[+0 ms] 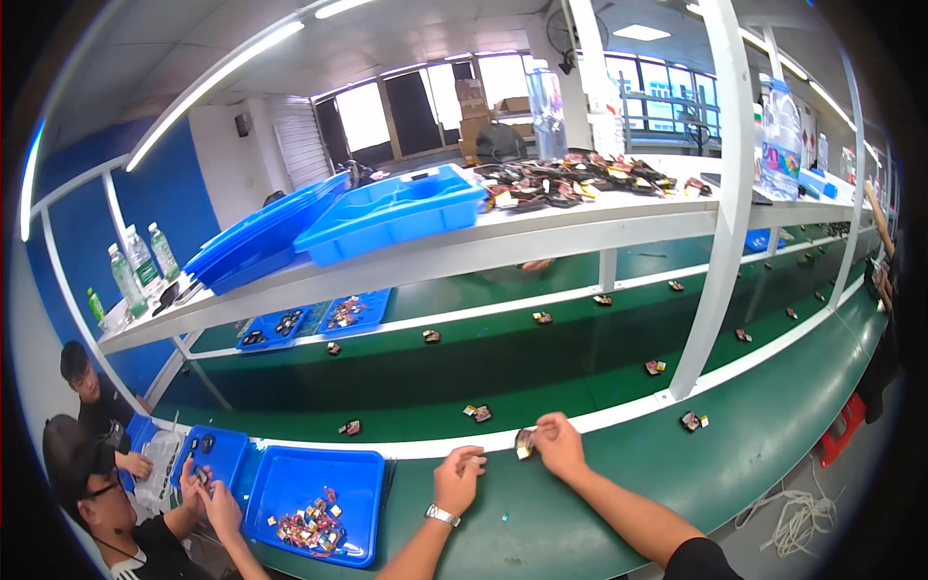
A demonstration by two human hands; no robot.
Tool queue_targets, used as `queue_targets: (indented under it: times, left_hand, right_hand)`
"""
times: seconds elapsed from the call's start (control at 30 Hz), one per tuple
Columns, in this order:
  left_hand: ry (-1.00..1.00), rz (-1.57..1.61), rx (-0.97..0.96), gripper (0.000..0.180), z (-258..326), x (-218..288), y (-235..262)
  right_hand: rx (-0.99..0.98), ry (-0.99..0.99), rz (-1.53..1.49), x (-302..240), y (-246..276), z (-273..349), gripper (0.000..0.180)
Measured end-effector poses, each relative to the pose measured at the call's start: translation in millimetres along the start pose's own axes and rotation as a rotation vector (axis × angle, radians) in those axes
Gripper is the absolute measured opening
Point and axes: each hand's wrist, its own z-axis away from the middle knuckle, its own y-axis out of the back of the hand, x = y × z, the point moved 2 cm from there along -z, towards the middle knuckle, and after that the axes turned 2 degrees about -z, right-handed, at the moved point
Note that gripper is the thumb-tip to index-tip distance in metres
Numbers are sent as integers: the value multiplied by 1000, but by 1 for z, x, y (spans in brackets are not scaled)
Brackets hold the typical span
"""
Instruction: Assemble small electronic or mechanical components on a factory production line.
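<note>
My right hand [561, 447] pinches a small black electronic part [525, 444] with a pale label and reddish wires, at the white rail along the near edge of the green conveyor belt. Just left of it, my left hand [458, 478] hovers over the green bench top with its fingers loosely bent and slightly apart. Nothing shows in it, and a metal watch [443, 514] is on its wrist. To its left sits a blue tray [259, 491] with a heap of small wired parts [311, 527]. A similar black part [693, 421] lies on the bench at right.
More such parts [478, 413] lie spread along the belt [580, 382]. A white upright post [710, 251] rises at right. The shelf above carries blue trays [391, 217], bottles and a parts pile [580, 179]. Two co-workers [82, 474] sit at left; a white cable [797, 522] coils on the floor.
</note>
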Motion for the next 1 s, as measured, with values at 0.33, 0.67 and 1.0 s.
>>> queue_targets:
  times: [0.33,0.67,1.0]
  left_hand:
    - [62,-25,125,12,-8,-11,17]
    - [58,29,111,13,-12,-13,15]
    - [246,207,-107,33,-10,-7,13]
  right_hand:
    - [290,337,681,-9,-12,-86,33]
    - [29,287,697,-9,-92,-50,64]
    - [-515,386,233,-47,-11,14,55]
